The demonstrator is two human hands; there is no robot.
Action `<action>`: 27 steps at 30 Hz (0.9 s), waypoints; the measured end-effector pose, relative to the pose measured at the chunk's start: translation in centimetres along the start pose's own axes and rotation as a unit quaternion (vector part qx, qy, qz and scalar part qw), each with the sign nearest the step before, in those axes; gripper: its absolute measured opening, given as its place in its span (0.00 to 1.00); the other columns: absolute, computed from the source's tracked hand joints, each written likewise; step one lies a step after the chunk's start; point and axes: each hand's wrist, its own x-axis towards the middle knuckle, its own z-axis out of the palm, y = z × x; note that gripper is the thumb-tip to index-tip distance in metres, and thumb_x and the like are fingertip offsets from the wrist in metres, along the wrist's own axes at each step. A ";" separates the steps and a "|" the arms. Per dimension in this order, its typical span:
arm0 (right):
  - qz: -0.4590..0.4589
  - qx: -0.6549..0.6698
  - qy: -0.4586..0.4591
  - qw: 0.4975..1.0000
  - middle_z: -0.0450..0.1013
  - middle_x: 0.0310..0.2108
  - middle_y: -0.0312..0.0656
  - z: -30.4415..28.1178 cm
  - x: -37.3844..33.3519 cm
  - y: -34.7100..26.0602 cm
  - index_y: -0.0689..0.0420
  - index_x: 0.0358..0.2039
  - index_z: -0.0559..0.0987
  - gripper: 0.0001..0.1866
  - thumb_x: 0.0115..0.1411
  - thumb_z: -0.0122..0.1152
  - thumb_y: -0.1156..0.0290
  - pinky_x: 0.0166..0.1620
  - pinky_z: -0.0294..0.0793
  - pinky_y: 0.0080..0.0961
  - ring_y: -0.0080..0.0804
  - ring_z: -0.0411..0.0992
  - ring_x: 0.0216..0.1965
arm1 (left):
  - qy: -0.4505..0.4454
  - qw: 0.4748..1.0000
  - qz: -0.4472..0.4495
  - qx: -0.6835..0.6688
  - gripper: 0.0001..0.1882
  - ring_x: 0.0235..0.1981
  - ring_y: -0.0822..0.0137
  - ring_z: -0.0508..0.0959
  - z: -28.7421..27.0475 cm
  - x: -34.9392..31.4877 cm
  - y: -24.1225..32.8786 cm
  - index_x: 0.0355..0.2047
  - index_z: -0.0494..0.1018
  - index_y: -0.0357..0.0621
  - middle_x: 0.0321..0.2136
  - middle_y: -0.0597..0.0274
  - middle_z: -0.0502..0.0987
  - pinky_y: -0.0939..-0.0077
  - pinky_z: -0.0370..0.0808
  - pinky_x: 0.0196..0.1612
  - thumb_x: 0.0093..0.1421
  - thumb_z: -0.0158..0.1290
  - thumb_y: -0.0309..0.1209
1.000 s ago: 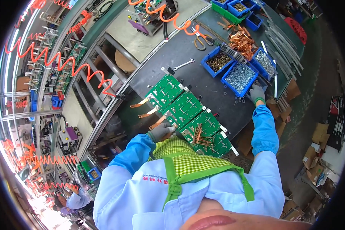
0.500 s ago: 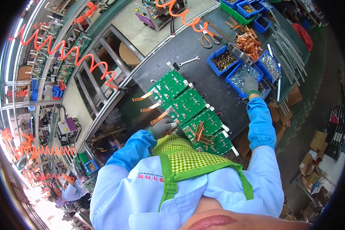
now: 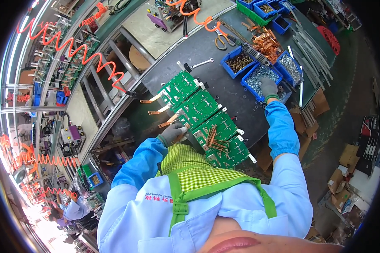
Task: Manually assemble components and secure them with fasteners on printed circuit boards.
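Observation:
Several green circuit boards (image 3: 197, 109) lie in a slanting row on the dark bench, with pale metal tabs along their edges. Copper strips (image 3: 155, 98) stick out from their left side. A loose bunch of thin copper pieces (image 3: 215, 139) rests on the nearer boards. My left hand (image 3: 174, 133), in a grey glove, is closed at the boards' near-left edge beside a copper strip; what its fingers hold is hidden. My right hand (image 3: 269, 88), also gloved, reaches into a blue bin (image 3: 257, 96) of small silver hardware, its fingertips down among the pieces.
Beyond the boards lie a wrench (image 3: 202, 63) and orange-handled scissors (image 3: 221, 41). A power screwdriver (image 3: 253, 52) lies across bins of brass-coloured fasteners (image 3: 239, 63) and silver hardware (image 3: 289, 67). Copper parts (image 3: 267, 44) are heaped behind. An orange coiled hose (image 3: 114, 71) hangs at left.
The bench and boards sit slightly higher and further left in view. My right hand stays at the silver-hardware bin, and my left hand stays by the boards' edge.

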 end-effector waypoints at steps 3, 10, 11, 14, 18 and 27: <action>0.007 0.022 0.006 1.000 0.73 0.34 0.48 -1.8 -0.4 -1.1 0.52 0.32 0.76 0.09 0.54 0.50 0.66 0.41 0.71 0.41 0.49 0.71 0.40 | 0.043 0.999 0.018 0.009 0.10 0.30 0.72 0.75 1.1 -0.7 0.1 0.37 0.69 0.42 0.30 0.64 0.73 0.79 0.75 0.31 0.59 0.50 0.33; 0.070 0.096 0.101 0.988 0.74 0.35 0.48 -1.1 -1.2 1.1 0.50 0.35 0.78 0.12 0.55 0.50 0.61 0.43 0.70 0.41 0.49 0.71 0.40 | -0.007 0.999 0.020 0.030 0.10 0.27 0.70 0.73 0.4 1.1 0.0 0.36 0.68 0.40 0.27 0.62 0.71 0.77 0.74 0.30 0.59 0.50 0.33; 0.068 0.087 0.124 0.986 0.74 0.35 0.49 -0.9 -1.1 1.8 0.51 0.36 0.78 0.13 0.55 0.50 0.61 0.43 0.69 0.42 0.49 0.71 0.39 | -0.040 0.997 0.032 0.058 0.10 0.26 0.70 0.73 -1.1 2.4 -0.3 0.36 0.68 0.39 0.27 0.61 0.71 0.77 0.73 0.30 0.59 0.50 0.33; 0.040 0.099 0.182 0.978 0.74 0.34 0.51 -1.1 -1.9 2.0 0.54 0.35 0.78 0.14 0.54 0.52 0.60 0.43 0.68 0.44 0.50 0.71 0.38 | -0.047 0.993 0.051 0.097 0.13 0.19 0.74 0.70 -0.5 1.0 0.4 0.28 0.69 0.36 0.23 0.60 0.72 0.81 0.66 0.21 0.59 0.48 0.36; 0.104 0.138 0.132 0.976 0.74 0.32 0.51 -4.1 -2.5 1.1 0.52 0.34 0.78 0.11 0.53 0.55 0.61 0.41 0.70 0.38 0.49 0.72 0.37 | -0.060 0.997 0.043 -0.009 0.11 0.20 0.71 0.71 0.1 1.2 0.1 0.31 0.68 0.36 0.24 0.58 0.72 0.80 0.69 0.24 0.58 0.50 0.34; 0.065 0.103 0.038 0.992 0.73 0.39 0.49 -0.9 -0.9 1.0 0.50 0.41 0.76 0.14 0.53 0.56 0.63 0.47 0.68 0.37 0.46 0.70 0.44 | -0.024 0.999 -0.007 -0.024 0.09 0.24 0.71 0.73 -0.1 0.6 0.2 0.33 0.68 0.39 0.26 0.59 0.73 0.78 0.72 0.27 0.58 0.50 0.32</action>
